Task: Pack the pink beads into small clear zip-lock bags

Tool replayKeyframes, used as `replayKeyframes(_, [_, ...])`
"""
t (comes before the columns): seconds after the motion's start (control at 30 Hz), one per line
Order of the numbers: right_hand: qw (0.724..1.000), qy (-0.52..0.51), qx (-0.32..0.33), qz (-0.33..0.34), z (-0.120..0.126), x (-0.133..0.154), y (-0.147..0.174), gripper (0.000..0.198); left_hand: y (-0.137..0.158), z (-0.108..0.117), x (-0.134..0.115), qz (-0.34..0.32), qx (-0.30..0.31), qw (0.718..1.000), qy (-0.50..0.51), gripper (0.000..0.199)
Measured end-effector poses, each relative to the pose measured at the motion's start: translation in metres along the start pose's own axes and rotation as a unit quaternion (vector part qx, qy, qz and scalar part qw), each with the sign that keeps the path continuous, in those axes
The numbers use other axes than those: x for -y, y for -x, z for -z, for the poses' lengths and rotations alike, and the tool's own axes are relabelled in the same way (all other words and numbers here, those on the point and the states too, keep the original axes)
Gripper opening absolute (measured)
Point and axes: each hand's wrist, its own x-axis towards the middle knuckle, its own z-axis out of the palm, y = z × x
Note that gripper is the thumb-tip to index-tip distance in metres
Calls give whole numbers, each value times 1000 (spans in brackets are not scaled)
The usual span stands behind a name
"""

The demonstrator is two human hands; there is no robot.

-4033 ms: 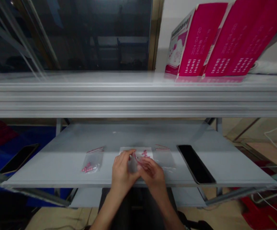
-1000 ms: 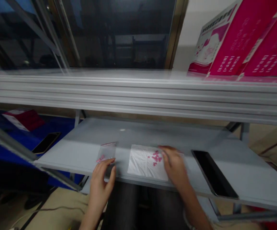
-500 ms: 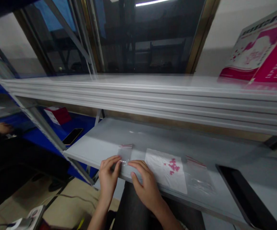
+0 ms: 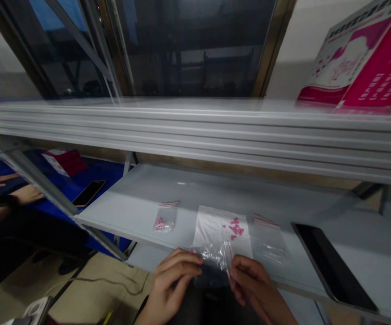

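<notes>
A clear zip bag (image 4: pixel 212 261) is stretched between my hands above the front edge of the shelf. My left hand (image 4: pixel 175 284) pinches its left end, where a few pink bits show by the fingertips. The red-striped zip end is gripped in the closed fingers of my right hand (image 4: pixel 254 286). Just behind lies a white sheet of paper (image 4: pixel 209 223) with several small pink beads (image 4: pixel 236 228) on its right half. To the left, a second zip bag (image 4: pixel 171 215) lies flat with pink beads inside. Right of the paper is another clear zip bag (image 4: pixel 270 239).
A black tablet (image 4: pixel 332 266) lies on the right of the grey shelf (image 4: pixel 127 198). Above runs a ribbed upper shelf (image 4: pixel 188 135) bearing a pink-and-white box (image 4: pixel 367 67). At left, a co-worker's hand (image 4: pixel 29 194), a phone (image 4: pixel 89 193) and a red box (image 4: pixel 67 161) are on a blue surface.
My hands have left the small bag at the left and moved right and nearer to me. They now hold another zip bag. The left bag stays lying there, its pink beads visible.
</notes>
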Motion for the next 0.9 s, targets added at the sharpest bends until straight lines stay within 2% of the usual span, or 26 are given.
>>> replayKeyframes(0.1, [997,7,78,-21,5,1,6,36,6,1,3,76,14,995,71,20])
replayKeyframes(0.2, [994,2,113,-11,1,5,11,34,12,-1,8,196,-25,972,129,35])
replayKeyframes(0.27, [994,13,112,6,-6,8,11,33,12,-3,8,252,-64,956,136,43])
replayKeyframes(0.37, [995,46,85,23,-18,8,8,37,5,-9,1,260,-87,958,89,25])
replayKeyframes(0.43, [995,68,74,26,-26,7,4,43,-1,-15,-8,251,-52,964,71,17])
replayKeyframes(0.53, [990,92,87,66,-36,6,2,44,-8,-25,-20,260,37,961,84,23])
replayKeyframes(0.6, [983,115,95,103,-41,7,4,37,-11,-31,-24,275,66,955,88,26])
replayKeyframes(0.67, [978,150,90,116,-43,8,6,28,-12,-34,-26,299,77,946,100,30])
replayKeyframes(0.73, [975,171,83,113,-44,9,9,27,-12,-36,-26,319,86,933,143,33])
replayKeyframes(0.9, [982,98,126,105,-37,10,10,39,-15,-35,-31,330,97,914,216,37])
